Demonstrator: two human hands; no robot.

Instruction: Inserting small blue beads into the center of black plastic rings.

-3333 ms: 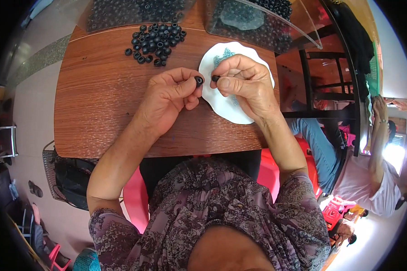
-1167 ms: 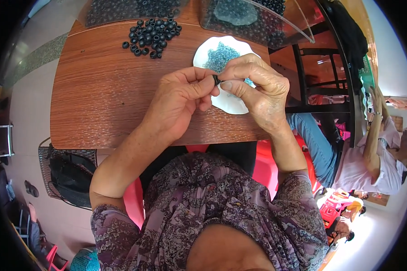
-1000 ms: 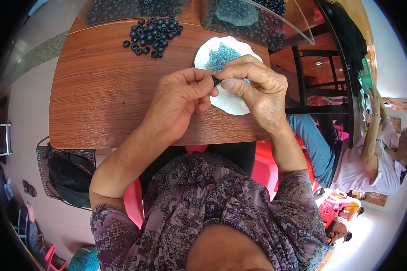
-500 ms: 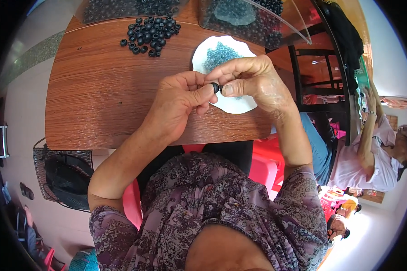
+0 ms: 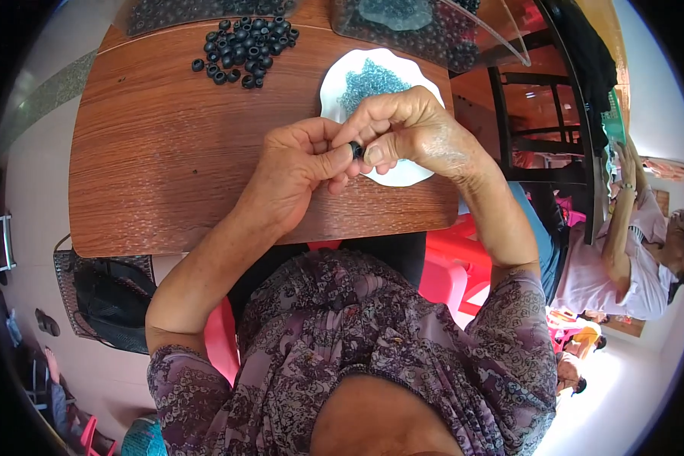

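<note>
Above the near part of the table, my left hand [image 5: 300, 163] pinches a small black ring-shaped part [image 5: 355, 149] between thumb and fingers. Opposite it, my right hand [image 5: 418, 133] has its thumb and fingertips closed against the part's right side. Whatever the right fingertips hold, if anything, is hidden. Beneath my right hand lies a white scalloped plate [image 5: 403, 178] bearing a heap of tiny clear bluish rings [image 5: 371, 82]. A pile of similar black round parts with holes [image 5: 247, 50] rests on the tabletop, far left of my hands.
Two clear plastic bins, a left one [image 5: 205, 14] and a right one [image 5: 463, 36], hold more parts along the brown table's [image 5: 152, 167] far side. A black metal frame [image 5: 543, 144] stands right of the table. Another person [image 5: 623, 251] sits at the right. A black basket [image 5: 110, 304] is lower left.
My right fingertips have closed in on the black part and press nearer to it. Both hands stay over the plate's near edge; the whole view has shifted slightly.
</note>
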